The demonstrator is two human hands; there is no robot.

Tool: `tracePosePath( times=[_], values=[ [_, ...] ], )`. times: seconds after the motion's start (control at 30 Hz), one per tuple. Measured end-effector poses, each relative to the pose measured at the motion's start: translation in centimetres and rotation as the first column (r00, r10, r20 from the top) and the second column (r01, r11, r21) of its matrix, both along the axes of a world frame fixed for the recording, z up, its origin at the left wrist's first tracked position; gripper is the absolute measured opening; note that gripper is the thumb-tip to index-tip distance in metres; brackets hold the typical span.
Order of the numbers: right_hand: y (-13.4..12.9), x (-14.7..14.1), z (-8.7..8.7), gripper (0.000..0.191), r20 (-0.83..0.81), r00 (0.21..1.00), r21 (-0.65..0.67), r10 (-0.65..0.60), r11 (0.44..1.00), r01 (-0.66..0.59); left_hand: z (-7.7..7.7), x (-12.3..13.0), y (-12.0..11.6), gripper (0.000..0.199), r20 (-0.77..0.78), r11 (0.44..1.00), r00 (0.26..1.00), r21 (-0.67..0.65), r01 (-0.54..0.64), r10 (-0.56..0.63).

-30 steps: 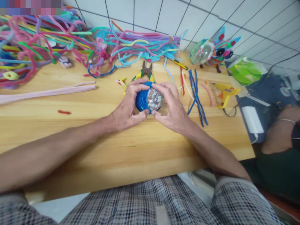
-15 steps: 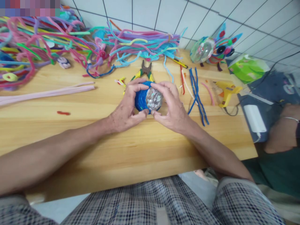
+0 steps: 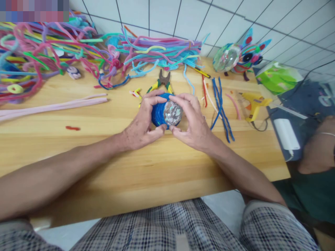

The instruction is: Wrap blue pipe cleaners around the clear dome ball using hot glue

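Note:
A round ball [image 3: 159,113], wrapped in blue on its left side and showing a clear, speckled end on the right, is held between both hands near the middle of the wooden table [image 3: 146,170]. My left hand [image 3: 142,120] curves around the blue side, thumb below and fingers above. Around the clear end curls my right hand [image 3: 192,120], its thumb near the bottom and fingertips on top. Just behind the ball lie pliers [image 3: 164,81] with yellow and green handles, jaws pointing away; their lower part is hidden.
Colourful fuzzy stems [image 3: 162,50] are heaped along the back and left. Right of my hands lie blue stems [image 3: 222,108] and a yellow glue gun [image 3: 253,103]. A decorated figure [image 3: 247,57] stands at the back right. Another person's arm [image 3: 318,150] is at the right edge.
The whole view has shifted slightly, so things appear a little lower and farther right. Both hands keep the same hold on the ball.

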State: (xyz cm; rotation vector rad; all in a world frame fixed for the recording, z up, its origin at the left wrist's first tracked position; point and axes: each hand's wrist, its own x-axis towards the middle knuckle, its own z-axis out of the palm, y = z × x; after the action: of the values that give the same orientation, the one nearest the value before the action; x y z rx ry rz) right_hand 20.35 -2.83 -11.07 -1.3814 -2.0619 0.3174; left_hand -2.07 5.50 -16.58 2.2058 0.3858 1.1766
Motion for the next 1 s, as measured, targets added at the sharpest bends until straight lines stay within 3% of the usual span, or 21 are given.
tracePosePath(
  times=[1.0],
  values=[
    [0.26, -0.13, 0.43, 0.090, -0.049, 0.999, -0.013, -0.006, 1.000, 0.006, 0.41, -0.17, -0.01, 0.069, -0.011, 0.999, 1.000, -0.050, -0.003, 0.003]
  ],
)
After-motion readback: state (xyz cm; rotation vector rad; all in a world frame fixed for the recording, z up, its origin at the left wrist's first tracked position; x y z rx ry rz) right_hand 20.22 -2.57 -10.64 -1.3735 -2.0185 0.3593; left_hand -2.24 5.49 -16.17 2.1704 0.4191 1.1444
